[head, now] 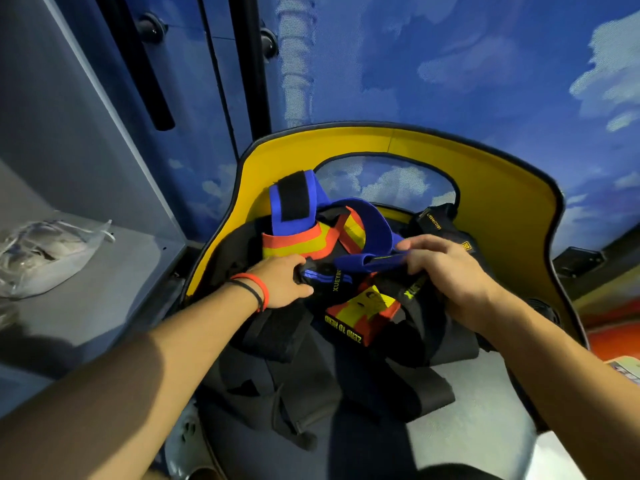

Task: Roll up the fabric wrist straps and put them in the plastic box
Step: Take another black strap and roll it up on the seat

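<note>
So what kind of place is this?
Probably a gym storage corner: wrist straps piled on a yellow-backed seat, a grey shelf beside it, cloud-printed wall behind.

Left hand [281, 283], right hand [447, 271] (among straps [363, 306])

You have one view, from the wide-angle camera on your head, looking forward and steeply down along both forearms onto the wrist straps [360, 320] heaped on the yellow-backed chair [502, 188]. It sits close, so your left hand [280, 282] and right hand [446, 271] take the middle of the frame. The grey shelf [114, 282] bends away at the left edge, and the cloud-printed wall [450, 64] curves across the top.
</note>
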Tool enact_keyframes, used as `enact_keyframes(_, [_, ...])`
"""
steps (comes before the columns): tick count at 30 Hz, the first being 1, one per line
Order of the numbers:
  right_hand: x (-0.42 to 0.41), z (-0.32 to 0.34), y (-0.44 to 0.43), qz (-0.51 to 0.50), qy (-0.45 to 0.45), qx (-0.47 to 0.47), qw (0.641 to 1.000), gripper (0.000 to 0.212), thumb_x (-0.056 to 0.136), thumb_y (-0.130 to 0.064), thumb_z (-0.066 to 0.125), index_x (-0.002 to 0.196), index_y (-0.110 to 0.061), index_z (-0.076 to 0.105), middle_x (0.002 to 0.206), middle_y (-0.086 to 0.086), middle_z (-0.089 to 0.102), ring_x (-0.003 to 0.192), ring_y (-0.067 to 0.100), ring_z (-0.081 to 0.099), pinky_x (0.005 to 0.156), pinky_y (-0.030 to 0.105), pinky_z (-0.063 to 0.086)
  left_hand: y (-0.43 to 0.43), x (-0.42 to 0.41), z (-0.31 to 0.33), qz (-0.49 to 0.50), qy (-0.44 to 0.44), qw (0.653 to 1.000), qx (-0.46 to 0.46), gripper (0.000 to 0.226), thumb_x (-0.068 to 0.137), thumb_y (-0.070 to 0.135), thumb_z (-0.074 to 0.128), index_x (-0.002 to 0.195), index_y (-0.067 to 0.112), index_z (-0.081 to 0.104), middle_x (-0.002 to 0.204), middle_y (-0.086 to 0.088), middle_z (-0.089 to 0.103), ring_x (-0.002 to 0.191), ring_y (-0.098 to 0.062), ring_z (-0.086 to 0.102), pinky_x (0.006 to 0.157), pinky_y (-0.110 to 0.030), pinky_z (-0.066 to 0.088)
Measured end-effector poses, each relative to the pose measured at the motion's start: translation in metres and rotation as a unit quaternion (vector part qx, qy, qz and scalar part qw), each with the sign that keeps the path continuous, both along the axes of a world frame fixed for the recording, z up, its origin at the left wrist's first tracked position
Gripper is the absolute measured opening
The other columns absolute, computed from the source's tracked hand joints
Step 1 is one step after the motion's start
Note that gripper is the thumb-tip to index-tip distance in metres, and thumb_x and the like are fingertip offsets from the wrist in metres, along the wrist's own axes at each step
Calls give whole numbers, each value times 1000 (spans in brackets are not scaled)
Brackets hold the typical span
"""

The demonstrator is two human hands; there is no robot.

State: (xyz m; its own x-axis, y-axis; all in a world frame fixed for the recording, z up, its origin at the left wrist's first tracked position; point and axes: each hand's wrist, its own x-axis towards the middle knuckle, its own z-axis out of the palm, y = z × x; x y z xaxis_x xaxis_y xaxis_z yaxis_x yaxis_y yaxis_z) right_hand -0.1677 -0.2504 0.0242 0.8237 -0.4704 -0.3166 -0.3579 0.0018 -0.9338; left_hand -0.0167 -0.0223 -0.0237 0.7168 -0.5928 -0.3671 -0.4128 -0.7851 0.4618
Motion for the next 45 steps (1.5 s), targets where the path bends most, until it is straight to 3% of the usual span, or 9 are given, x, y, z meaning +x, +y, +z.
enact_keyframes(3, [-8, 1, 2, 39, -38, 92, 994, 33, 80, 12, 62, 103, -9, 72, 95, 14, 67, 91, 28, 61, 85, 35, 46, -16, 2, -18, 25, -21, 999, 37, 57, 76, 50, 77, 125, 32, 55, 122, -10, 54, 122, -34, 51, 104, -45, 46])
enact_keyframes(8, [-13, 5, 2, 73, -74, 110, 989, 46, 85, 24, 53, 116, -8, 67, 102, 10, 60, 87, 21, 54, 72, 26, 44, -31, 4, -26, 82, -10, 996, 21, 101, 68, 42, 89, 151, 26, 35, 145, -12, 41, 138, -36, 36, 114, -46, 36])
enact_keyframes(16, [-6, 5, 1, 19, -102, 57, 993, 50, 83, 22, 57, 112, -17, 71, 108, 16, 67, 86, 21, 60, 63, 26, 46, -32, 6, -18, 179, 94, 961, -190, 42, 77, 0, 82, 114, 14, 66, 80, -3, 64, 94, -31, 66, 83, -34, 50])
enact_keyframes(18, [-3, 7, 1, 3, -115, 24, 993, 39, 87, 13, 61, 107, -18, 74, 105, 9, 70, 85, 17, 62, 63, 22, 46, -30, 8, 1, 185, 145, 934, -270, 41, 84, -8, 71, 120, 10, 64, 87, -10, 65, 93, -27, 65, 88, -38, 54])
enact_keyframes(23, [5, 7, 7, 0, -140, -12, 990, 21, 90, -1, 70, 100, -18, 76, 96, 10, 78, 95, 18, 70, 100, 35, 51, -18, 12, 55, 170, 246, 849, -436, 53, 95, -9, 55, 139, 19, 54, 118, -7, 70, 107, -17, 69, 89, -31, 57])
enact_keyframes(27, [13, 17, 22, 14, -164, 47, 985, 23, 90, 3, 68, 103, -15, 73, 104, 14, 76, 93, 12, 69, 91, 28, 51, -14, 14, 74, 142, 280, 799, -513, 54, 97, -9, 50, 142, 22, 50, 122, -12, 71, 106, -22, 70, 90, -39, 53])
enact_keyframes(33, [21, 30, 36, -40, -194, -58, 979, 44, 88, 18, 49, 105, -14, 74, 103, 5, 75, 92, 4, 67, 85, 20, 53, -17, 15, 88, 105, 322, 747, -572, 42, 99, -7, 41, 134, 11, 57, 123, -18, 70, 110, -27, 69, 96, -36, 56])
enact_keyframes(40, [22, 35, 44, -59, -205, -23, 977, 42, 89, 18, 47, 110, -6, 74, 106, 10, 75, 101, 16, 70, 102, 37, 52, -15, 18, 85, 120, 330, 742, -571, 44, 101, -4, 42, 140, 11, 52, 124, -18, 69, 116, -29, 67, 98, -39, 55])
enact_keyframes(45, [23, 32, 44, -28, -174, -28, 984, 21, 92, -4, 67, 108, -15, 76, 87, 6, 70, 84, 9, 65, 90, 31, 50, -19, 13, 88, 95, 337, 749, -562, 46, 101, -5, 41, 143, 11, 50, 125, -22, 68, 111, -28, 69, 93, -37, 57])
